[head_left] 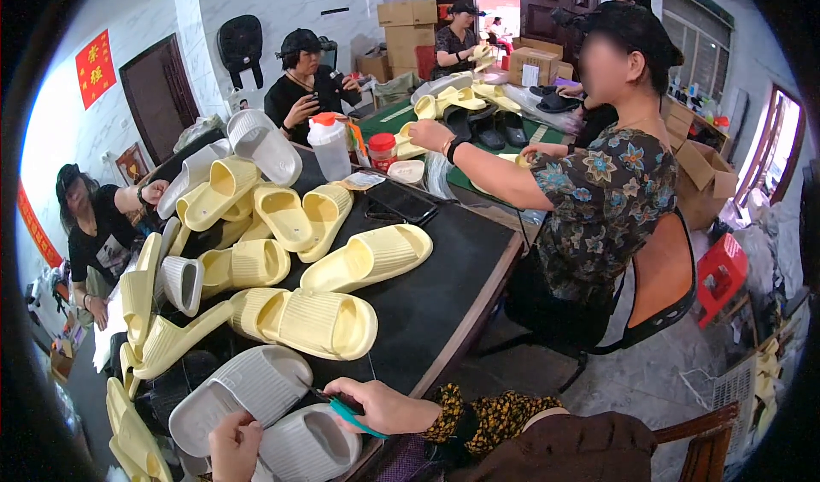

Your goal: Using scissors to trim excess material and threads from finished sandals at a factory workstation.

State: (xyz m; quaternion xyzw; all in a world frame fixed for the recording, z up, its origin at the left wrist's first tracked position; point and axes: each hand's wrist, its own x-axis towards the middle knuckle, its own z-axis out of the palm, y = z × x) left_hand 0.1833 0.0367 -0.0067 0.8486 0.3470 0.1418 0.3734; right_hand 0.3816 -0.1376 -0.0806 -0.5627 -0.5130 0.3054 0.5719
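Right hand (380, 405) was closed around small teal-handled scissors (346, 409), blades aimed left at the edge of a grey slide sandal (243, 388), apparently so the tips could get at its rim. Left hand (232, 443) sat low at the frame edge, fingers curled against a second grey sandal (307, 443) lying just beside the first, seemingly bracing it; how firmly it gripped I couldn't tell, thumb side hidden. Both grey sandals lay at the near corner of the black-topped table (444, 294), right under the hands. Beyond them a loose heap of pale yellow sandals (320, 320) spread across the tabletop, some stacked, some on edge, within reach. White plastic jug with orange cap (329, 144) and a red-lidded jar (382, 150) stood at the far end, well apart from the cutting spot. A co-worker in a floral top (598, 200) sat on the right, arm stretched to yellow sandals on the green table (384, 119) behind. Other people sat further back and to the left.
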